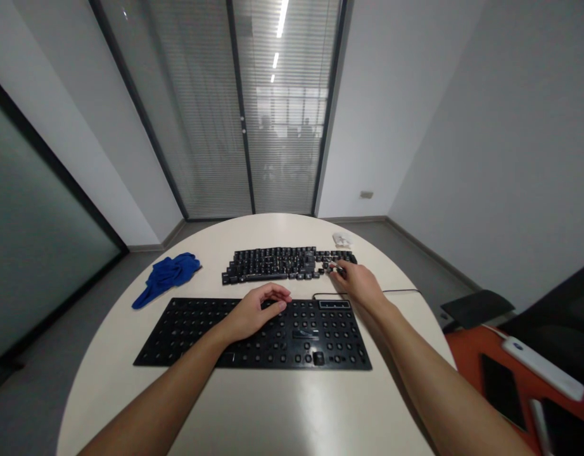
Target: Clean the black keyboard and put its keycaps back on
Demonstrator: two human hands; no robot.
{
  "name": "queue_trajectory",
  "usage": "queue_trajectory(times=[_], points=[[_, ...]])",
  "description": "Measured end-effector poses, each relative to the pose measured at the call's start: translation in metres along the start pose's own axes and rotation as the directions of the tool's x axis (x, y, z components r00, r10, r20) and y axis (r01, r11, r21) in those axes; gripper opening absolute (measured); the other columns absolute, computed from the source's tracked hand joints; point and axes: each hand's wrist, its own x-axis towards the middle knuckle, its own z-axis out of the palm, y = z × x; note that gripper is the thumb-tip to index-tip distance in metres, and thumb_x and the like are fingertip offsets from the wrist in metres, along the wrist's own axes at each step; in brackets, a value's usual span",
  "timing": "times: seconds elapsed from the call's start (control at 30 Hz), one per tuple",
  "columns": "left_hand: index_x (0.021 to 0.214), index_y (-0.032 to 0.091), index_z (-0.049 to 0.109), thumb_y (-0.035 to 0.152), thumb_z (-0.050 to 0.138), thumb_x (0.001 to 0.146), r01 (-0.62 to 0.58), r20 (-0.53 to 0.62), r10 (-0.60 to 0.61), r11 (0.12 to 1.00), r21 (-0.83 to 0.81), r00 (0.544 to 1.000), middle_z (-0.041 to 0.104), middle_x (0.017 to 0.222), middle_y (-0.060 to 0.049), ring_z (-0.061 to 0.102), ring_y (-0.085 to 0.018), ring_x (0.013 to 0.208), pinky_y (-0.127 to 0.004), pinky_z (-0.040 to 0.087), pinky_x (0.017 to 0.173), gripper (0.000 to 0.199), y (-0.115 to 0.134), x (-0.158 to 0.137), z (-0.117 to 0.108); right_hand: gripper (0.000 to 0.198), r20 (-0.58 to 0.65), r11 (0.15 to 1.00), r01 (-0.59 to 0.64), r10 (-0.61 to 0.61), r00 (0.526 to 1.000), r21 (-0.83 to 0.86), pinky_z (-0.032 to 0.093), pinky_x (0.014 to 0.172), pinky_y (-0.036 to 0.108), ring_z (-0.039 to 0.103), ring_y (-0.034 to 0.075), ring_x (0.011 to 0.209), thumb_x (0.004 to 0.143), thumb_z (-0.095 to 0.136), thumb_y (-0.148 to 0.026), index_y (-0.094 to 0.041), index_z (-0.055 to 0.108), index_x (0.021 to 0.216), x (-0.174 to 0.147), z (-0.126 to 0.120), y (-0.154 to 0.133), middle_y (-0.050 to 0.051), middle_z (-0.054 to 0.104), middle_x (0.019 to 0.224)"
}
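A black keyboard base (268,361) with its keycaps off lies near me on the table; one keycap (318,358) sits on it at the lower right. Over the upper middle of this base rests my left hand (256,310), fingers loosely bent, thumb apart, nothing visible in it. Beyond the base, loose black keycaps (268,263) are laid out in rows like a keyboard. My right hand (356,278) reaches to the right end of these rows, thumb and fingers pinched. A small thing with a pale glint shows at its fingertips, too small to name.
A crumpled blue cloth (171,275) lies at the table's left. A small clear plastic bag (342,239) is at the back right. A black cable (401,291) runs off the right edge. Beside the table, an orange seat (472,354) carries a white power strip (541,367) and dark devices.
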Motion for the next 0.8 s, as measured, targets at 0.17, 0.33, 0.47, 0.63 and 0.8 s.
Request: queue_trajectory(times=[0.17, 0.33, 0.47, 0.63, 0.8], points=[[0.107, 0.017, 0.065, 0.032, 0.063, 0.092, -0.006, 0.005, 0.006, 1.0, 0.016, 1.0, 0.072, 0.108, -0.008, 0.067, -0.021, 0.102, -0.041, 0.049, 0.097, 0.021, 0.001, 0.0, 0.001, 0.03, -0.001, 0.997, 0.022, -0.022, 1.0, -0.075, 0.045, 0.069, 0.031, 0.072, 0.028, 0.085, 0.094, 0.056, -0.037, -0.023, 0.072, 0.116, 0.0, 0.002, -0.004, 0.012, 0.079, 0.094], [0.106, 0.017, 0.065, 0.033, 0.063, 0.092, -0.001, 0.009, 0.001, 1.0, 0.019, 1.0, 0.072, 0.106, -0.008, 0.067, -0.021, 0.101, -0.041, 0.049, 0.097, 0.021, -0.001, 0.001, 0.0, 0.03, 0.003, 0.996, 0.028, -0.027, 1.0, -0.088, 0.046, 0.071, 0.031, 0.073, 0.029, 0.087, 0.094, 0.056, -0.038, -0.023, 0.073, 0.113, 0.002, 0.003, -0.005, 0.012, 0.079, 0.095], [0.106, 0.018, 0.065, 0.034, 0.063, 0.093, 0.009, 0.018, -0.01, 1.0, 0.022, 1.0, 0.072, 0.107, -0.008, 0.066, -0.022, 0.101, -0.042, 0.049, 0.097, 0.022, 0.0, 0.001, 0.0, 0.033, 0.013, 0.996, 0.015, -0.014, 1.0, -0.086, 0.046, 0.07, 0.031, 0.073, 0.029, 0.087, 0.094, 0.056, -0.039, -0.024, 0.071, 0.119, 0.003, 0.005, -0.005, 0.011, 0.079, 0.097], [0.106, 0.018, 0.065, 0.028, 0.06, 0.093, -0.023, 0.034, 0.018, 0.991, 0.132, 0.999, 0.072, 0.107, -0.007, 0.066, -0.022, 0.102, -0.041, 0.049, 0.097, 0.017, 0.007, -0.003, 0.003, 0.033, 0.021, 0.997, 0.01, -0.008, 1.0, -0.079, 0.046, 0.071, 0.03, 0.073, 0.029, 0.089, 0.093, 0.057, -0.038, -0.024, 0.071, 0.12, 0.003, 0.006, -0.004, 0.011, 0.079, 0.099], [0.107, 0.021, 0.065, 0.021, 0.064, 0.088, -0.19, 0.096, 0.166, 0.901, 0.391, 0.982, 0.068, 0.114, -0.006, 0.061, -0.023, 0.11, -0.041, 0.046, 0.102, 0.019, 0.011, -0.008, 0.01, 0.034, 0.025, 0.998, 0.005, -0.003, 1.0, -0.059, 0.046, 0.072, 0.031, 0.072, 0.029, 0.09, 0.093, 0.057, -0.037, -0.025, 0.07, 0.122, 0.004, 0.006, -0.004, 0.011, 0.079, 0.101]])
